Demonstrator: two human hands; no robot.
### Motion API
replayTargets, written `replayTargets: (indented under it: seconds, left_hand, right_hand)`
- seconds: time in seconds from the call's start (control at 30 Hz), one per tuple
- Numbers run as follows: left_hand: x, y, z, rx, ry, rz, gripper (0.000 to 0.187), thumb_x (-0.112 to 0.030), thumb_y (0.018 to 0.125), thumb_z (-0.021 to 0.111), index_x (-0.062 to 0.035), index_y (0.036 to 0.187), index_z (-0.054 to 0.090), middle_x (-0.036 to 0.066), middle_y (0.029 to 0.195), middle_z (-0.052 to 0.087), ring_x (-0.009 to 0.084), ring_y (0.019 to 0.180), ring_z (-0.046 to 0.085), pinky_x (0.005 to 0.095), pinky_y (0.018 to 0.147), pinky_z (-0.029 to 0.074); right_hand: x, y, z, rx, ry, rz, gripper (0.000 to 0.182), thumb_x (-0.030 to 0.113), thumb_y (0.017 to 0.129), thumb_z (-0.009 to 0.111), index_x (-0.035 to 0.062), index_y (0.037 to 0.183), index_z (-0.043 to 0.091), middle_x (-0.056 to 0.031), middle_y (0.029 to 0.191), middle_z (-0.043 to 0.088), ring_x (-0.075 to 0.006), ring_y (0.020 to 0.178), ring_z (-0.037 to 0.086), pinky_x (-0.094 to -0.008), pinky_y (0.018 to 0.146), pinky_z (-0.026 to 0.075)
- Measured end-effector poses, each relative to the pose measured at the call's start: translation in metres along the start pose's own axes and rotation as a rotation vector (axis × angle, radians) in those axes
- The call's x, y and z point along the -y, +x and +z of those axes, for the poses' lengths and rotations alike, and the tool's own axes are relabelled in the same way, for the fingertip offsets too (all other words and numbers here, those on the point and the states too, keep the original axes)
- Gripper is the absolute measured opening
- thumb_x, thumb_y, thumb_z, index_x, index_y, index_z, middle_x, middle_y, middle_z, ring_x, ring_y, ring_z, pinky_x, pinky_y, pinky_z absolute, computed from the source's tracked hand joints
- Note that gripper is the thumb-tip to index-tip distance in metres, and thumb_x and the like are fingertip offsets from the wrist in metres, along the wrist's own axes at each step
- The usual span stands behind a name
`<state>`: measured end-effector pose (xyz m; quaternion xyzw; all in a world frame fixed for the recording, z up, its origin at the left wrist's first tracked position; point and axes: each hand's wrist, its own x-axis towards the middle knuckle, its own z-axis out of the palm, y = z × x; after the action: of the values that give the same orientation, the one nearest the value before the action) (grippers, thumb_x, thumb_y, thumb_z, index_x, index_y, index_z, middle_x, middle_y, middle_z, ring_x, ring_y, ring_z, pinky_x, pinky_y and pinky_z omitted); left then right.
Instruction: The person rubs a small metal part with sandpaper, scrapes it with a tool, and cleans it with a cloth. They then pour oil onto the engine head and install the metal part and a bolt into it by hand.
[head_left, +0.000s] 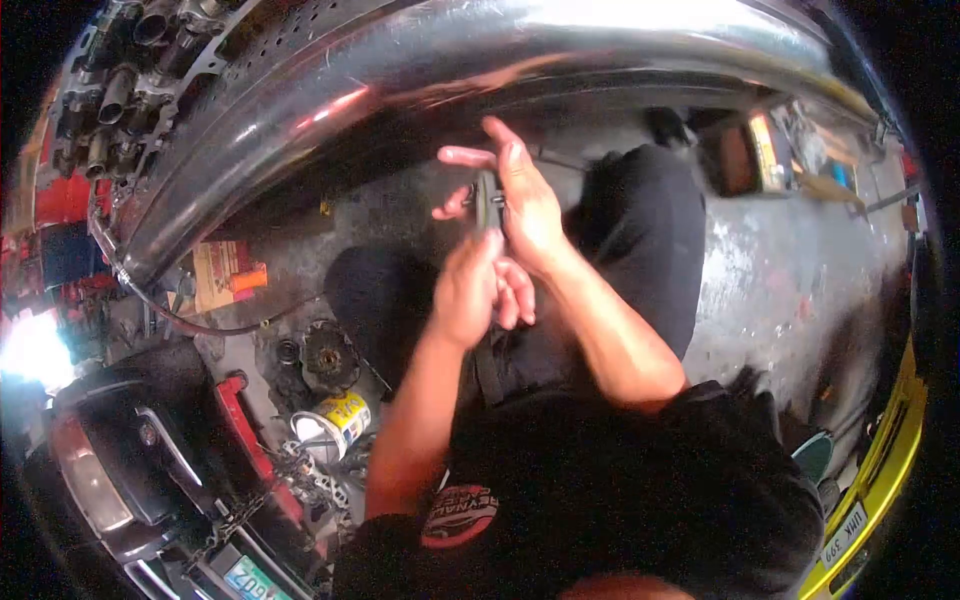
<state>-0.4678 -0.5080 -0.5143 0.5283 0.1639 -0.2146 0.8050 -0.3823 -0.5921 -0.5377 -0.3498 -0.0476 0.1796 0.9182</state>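
Concrete floor (740, 270) spreads under a thin, flat part (485, 203) held edge-on between the hands. Fingers of the right hand (530, 215) splay open against it; whether the left hand (468, 300), fingers curled, grips it I cannot tell, so uneven pressure could make it slip.

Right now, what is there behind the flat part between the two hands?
Some fingers show past the left side of the flat part. What lies directly behind is covered by the part itself.
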Motion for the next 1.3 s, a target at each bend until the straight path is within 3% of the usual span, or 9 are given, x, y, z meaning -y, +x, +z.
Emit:
replayTargets:
  seconds: [0.17,0.3,0.53,0.7,0.87,0.97,1.1,1.23,1.3]
  left_hand:
    - [-0.001,-0.020,0.025,0.009,0.031,0.015,0.043,-0.035,0.103,0.028,-0.0004,0.124,0.040,0.018,0.062,0.060,0.0216,0.039,0.055,0.0234,0.035,0.042]
    - [-0.005,0.008,-0.007,-0.005,0.094,0.032,0.040,-0.035,0.103,0.031,-0.0037,0.125,0.042,0.016,0.065,0.061,0.0195,0.041,0.056,0.0246,0.036,0.043]
    - [-0.005,0.007,-0.004,-0.229,0.329,0.146,0.035,-0.030,0.102,0.034,-0.0016,0.115,0.051,0.011,0.062,0.059,0.0154,0.044,0.056,0.0236,0.039,0.043]
    - [-0.018,0.004,-0.017,-0.199,0.411,0.168,0.032,-0.025,0.101,0.041,0.0005,0.109,0.058,0.010,0.064,0.061,0.0129,0.047,0.055,0.0235,0.044,0.045]
    - [-0.013,0.001,-0.018,-0.195,0.439,0.143,0.035,-0.016,0.099,0.041,-0.0049,0.131,0.049,0.005,0.067,0.056,0.0110,0.055,0.054,0.0265,0.055,0.046]
    - [0.000,-0.001,-0.008,-0.246,0.513,0.202,0.043,-0.014,0.099,0.040,-0.0084,0.142,0.042,0.005,0.066,0.057,0.0097,0.053,0.053,0.0244,0.051,0.046]
    - [0.009,-0.010,0.003,-0.258,0.527,0.247,0.046,-0.012,0.100,0.038,-0.0112,0.146,0.035,0.002,0.064,0.057,0.0072,0.049,0.050,0.0225,0.047,0.044]
    - [0.016,-0.015,0.002,-0.270,0.563,0.239,0.045,-0.014,0.097,0.043,-0.0099,0.142,0.039,0.010,0.066,0.062,0.0179,0.050,0.058,0.0321,0.049,0.049]
    - [0.007,-0.011,0.002,-0.355,1.100,0.229,0.054,-0.015,0.092,0.049,-0.0109,0.144,0.036,0.017,0.075,0.065,0.0270,0.062,0.064,0.0406,0.059,0.052]
  right_hand:
    - [0.013,-0.004,0.001,-0.052,0.035,0.042,0.070,0.049,0.100,0.033,0.0012,0.147,0.012,-0.0203,0.122,0.056,-0.0240,0.069,0.064,-0.0431,0.072,0.058]
    - [-0.002,0.000,-0.001,0.001,-0.049,0.043,0.071,0.051,0.099,0.033,0.0041,0.148,0.013,-0.0229,0.124,0.054,-0.0244,0.072,0.063,-0.0516,0.075,0.057]
    - [-0.010,-0.004,0.002,-0.005,-0.178,0.080,0.067,0.048,0.101,0.033,0.0026,0.147,0.014,-0.0156,0.118,0.058,-0.0212,0.072,0.063,-0.0378,0.067,0.058]
    - [0.006,-0.015,0.006,0.027,-0.370,0.386,0.074,0.062,0.097,0.023,0.0084,0.148,0.018,-0.0214,0.108,0.060,-0.0168,0.037,0.050,-0.0307,0.034,0.043]
    - [-0.005,-0.013,-0.008,-0.057,-0.721,0.297,0.073,0.060,0.098,0.019,0.0050,0.147,0.022,-0.0257,0.117,0.055,-0.0198,0.053,0.059,-0.0314,0.050,0.051]
    - [-0.028,-0.007,-0.027,-0.185,-0.796,0.049,0.072,0.063,0.097,0.015,0.0097,0.144,0.030,-0.0052,0.067,0.056,-0.0128,0.050,0.051,-0.0266,0.050,0.045]
    - [-0.009,-0.017,-0.006,-0.158,-0.679,0.068,0.072,0.059,0.098,0.015,0.0034,0.140,0.035,-0.0145,0.099,0.060,-0.0188,0.076,0.062,-0.0311,0.072,0.051]
    - [-0.009,-0.016,-0.003,-0.126,-0.460,0.192,0.070,0.059,0.099,0.016,0.0054,0.135,0.041,-0.0089,0.088,0.059,-0.0154,0.080,0.058,-0.0296,0.074,0.048]
    - [-0.008,-0.017,-0.009,-0.137,-0.553,0.217,0.068,0.059,0.099,0.017,0.0077,0.133,0.045,-0.0113,0.096,0.061,-0.0141,0.093,0.057,-0.0286,0.084,0.045]
